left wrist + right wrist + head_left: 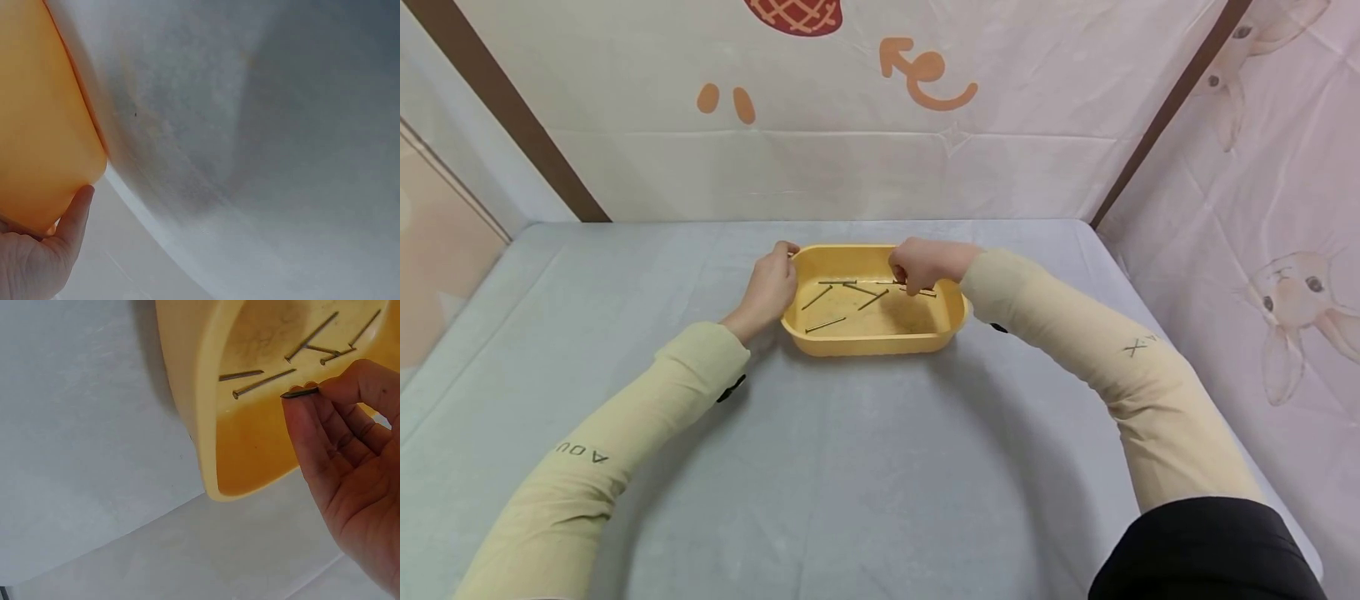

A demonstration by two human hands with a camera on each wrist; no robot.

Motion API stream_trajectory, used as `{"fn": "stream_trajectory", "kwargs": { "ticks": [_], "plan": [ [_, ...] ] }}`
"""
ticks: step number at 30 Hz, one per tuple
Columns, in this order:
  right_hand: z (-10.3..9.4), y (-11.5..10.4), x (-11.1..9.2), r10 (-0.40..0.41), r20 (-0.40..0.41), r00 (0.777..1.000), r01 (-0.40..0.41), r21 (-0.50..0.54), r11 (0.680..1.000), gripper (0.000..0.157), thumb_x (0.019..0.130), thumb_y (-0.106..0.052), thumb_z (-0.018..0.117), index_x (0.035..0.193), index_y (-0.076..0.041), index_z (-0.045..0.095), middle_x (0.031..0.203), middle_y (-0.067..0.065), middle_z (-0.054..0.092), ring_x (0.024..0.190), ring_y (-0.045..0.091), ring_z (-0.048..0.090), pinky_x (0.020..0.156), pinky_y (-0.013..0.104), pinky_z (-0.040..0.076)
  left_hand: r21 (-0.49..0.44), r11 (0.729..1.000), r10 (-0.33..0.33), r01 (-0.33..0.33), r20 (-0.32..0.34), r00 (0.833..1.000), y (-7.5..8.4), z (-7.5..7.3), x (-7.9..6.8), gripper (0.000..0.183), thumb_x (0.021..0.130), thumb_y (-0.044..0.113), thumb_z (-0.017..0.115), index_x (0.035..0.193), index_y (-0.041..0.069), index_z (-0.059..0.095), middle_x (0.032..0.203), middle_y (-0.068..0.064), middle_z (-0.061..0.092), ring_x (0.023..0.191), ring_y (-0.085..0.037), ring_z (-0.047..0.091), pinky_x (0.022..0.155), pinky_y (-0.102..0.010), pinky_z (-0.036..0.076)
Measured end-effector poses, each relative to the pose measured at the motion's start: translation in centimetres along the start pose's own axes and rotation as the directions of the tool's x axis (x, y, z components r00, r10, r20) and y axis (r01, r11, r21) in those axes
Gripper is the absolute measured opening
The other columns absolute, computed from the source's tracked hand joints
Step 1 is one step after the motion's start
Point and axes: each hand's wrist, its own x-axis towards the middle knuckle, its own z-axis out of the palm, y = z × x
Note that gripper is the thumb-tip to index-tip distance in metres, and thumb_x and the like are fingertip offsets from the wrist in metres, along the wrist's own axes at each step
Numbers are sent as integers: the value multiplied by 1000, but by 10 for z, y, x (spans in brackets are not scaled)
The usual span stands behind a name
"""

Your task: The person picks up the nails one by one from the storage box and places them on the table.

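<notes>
A yellow plastic basin (874, 344) stands on the table, with several loose metal nails (825, 325) scattered over its floor. My left hand (771, 287) grips the basin's left end. In the left wrist view its thumb (76, 219) lies against the outer wall, while the other fingers are mostly hidden. Over the right part of the basin is my right hand (927, 260). The right wrist view shows it pinching one nail (300, 393) between thumb and fingertips, the pointed end sticking out. More nails (265, 383) lie below and beside that hand.
A pale grey-blue cloth (850, 467) covers the table. Behind it hangs a light printed curtain (820, 167), and another curtain with rabbit drawings (1292, 292) hangs on the right. The table's back edge runs just beyond the basin.
</notes>
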Motion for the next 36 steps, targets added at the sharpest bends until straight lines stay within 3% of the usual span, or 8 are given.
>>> {"fn": "stream_trajectory", "kwargs": {
  "ticks": [7, 20, 36],
  "plan": [
    [-7, 7, -5, 9, -32, 999, -7, 70, 998, 15, 74, 4, 51, 87, -1, 55, 82, 10, 54, 53, 11, 46, 54, 24, 40, -3, 1000, 6, -6, -3, 1000, -1, 0, 0, 35, 96, 7, 24, 125, -6, 39, 121, -26, 50, 113, -34, 49, 93, -43, 43],
    [-17, 13, -15, 16, -91, 996, -3, 135, 991, 18, 78, 4, 53, 96, 1, 57, 85, 10, 54, 53, 12, 48, 53, 24, 43, 3, 1000, 24, -24, -15, 1000, -1, 0, -1, 35, 96, 6, 23, 124, -7, 39, 119, -27, 51, 112, -35, 50, 92, -43, 43],
    [-19, 33, -31, 0, -226, 974, 51, 222, 974, 19, 75, 2, 56, 94, 5, 58, 79, 10, 55, 55, 14, 51, 54, 24, 46, -6, 1000, 8, -8, -1, 1000, 0, -1, -1, 35, 96, 7, 23, 125, -7, 39, 121, -26, 50, 112, -33, 49, 92, -42, 43]
  ]
}}
